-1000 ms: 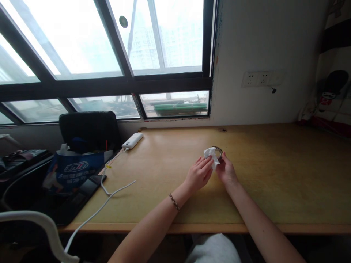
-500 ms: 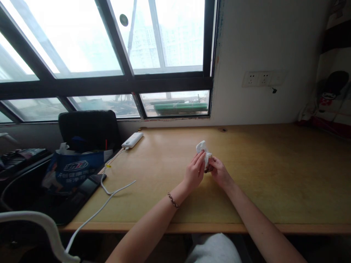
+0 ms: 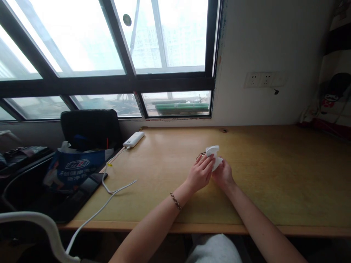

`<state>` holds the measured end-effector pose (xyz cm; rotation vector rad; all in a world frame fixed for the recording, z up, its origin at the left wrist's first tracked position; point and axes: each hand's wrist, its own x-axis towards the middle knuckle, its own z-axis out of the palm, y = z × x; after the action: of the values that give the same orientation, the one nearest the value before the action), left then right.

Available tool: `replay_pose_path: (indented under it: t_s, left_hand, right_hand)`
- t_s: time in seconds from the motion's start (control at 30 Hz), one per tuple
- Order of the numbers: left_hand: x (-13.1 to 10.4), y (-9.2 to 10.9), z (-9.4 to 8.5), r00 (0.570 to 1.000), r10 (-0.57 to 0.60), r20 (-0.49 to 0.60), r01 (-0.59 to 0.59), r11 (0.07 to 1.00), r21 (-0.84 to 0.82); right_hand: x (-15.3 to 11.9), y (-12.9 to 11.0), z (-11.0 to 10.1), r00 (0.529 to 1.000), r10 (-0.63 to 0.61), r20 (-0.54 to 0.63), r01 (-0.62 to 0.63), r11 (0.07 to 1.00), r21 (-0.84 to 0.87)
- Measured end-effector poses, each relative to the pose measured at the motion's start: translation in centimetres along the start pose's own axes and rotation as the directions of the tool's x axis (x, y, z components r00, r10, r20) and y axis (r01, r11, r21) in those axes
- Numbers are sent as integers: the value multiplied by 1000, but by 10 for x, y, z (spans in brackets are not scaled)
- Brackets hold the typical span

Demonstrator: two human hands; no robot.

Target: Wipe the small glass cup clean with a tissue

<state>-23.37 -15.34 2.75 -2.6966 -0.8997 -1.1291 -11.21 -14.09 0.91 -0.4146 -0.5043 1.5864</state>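
Both my hands meet over the middle of the wooden desk (image 3: 274, 175). My left hand (image 3: 199, 174), with a braided bracelet at the wrist, pinches a crumpled white tissue (image 3: 213, 152). Against it, my right hand (image 3: 224, 176) grips a small dark-rimmed object (image 3: 200, 155). Only a thin curved edge of that object shows at the left fingertips; tissue and fingers hide the remainder. The tissue is pressed onto it between the two hands.
A white power bank (image 3: 133, 139) lies at the desk's back left, its white cable (image 3: 115, 190) trailing off the front edge. Left of the desk are a blue printed bag (image 3: 74, 166), a dark tablet (image 3: 79, 197) and a black chair (image 3: 90, 128). Wall sockets (image 3: 264, 79) sit above the desk.
The hands have turned the object and shifted the tissue: it stood up left of the right hand half a second ago, and now sits on top between both hands, slightly further right.
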Motion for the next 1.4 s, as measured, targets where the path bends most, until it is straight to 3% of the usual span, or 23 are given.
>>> replay_pose_path:
  t_s: [0.1, 0.23, 0.3, 0.4, 0.53, 0.7, 0.8, 0.87, 0.97, 1.17, 1.4]
  left_hand:
    - [0, -3, 2, 990, -124, -70, 124, 992, -8]
    - [-2, -15, 7, 940, -302, -155, 285, 951, -122]
    - [-5, -21, 11, 902, -408, -139, 374, 901, -219]
    - [-9, -23, 20, 850, -526, -19, 483, 795, -368]
    - [-12, -17, 27, 825, -563, 56, 516, 707, -484]
    - [-10, -15, 28, 785, -619, 17, 522, 646, -557]
    - [-10, -17, 28, 772, -635, -30, 519, 658, -545]
    - [-11, -18, 27, 787, -615, -51, 512, 697, -502]
    - [-12, -15, 25, 844, -533, -65, 459, 780, -426]
    - [-13, -11, 21, 965, -227, -131, 180, 937, -300]
    - [-12, -6, 21, 992, 88, -89, -99, 988, -121]
  right_hand:
    - [-2, 0, 3, 993, 105, 57, -105, 994, -3]
    - [-3, -2, 6, 996, 80, 35, -80, 997, -11]
    - [-1, -3, 5, 999, 38, -26, -37, 999, 20]
    - [3, -8, -1, 991, -39, -130, 48, 997, 66]
    - [7, -12, -8, 984, -99, -149, 114, 988, 99]
    - [7, -8, -9, 986, -97, -135, 111, 989, 99]
    - [7, -4, -10, 987, -92, -135, 104, 991, 81]
    - [8, -4, -11, 987, -95, -131, 105, 992, 76]
    - [9, -7, -14, 983, -114, -142, 127, 988, 85]
    - [12, -16, -19, 976, -150, -160, 170, 979, 116]
    - [13, -13, -24, 984, -93, -153, 116, 983, 144]
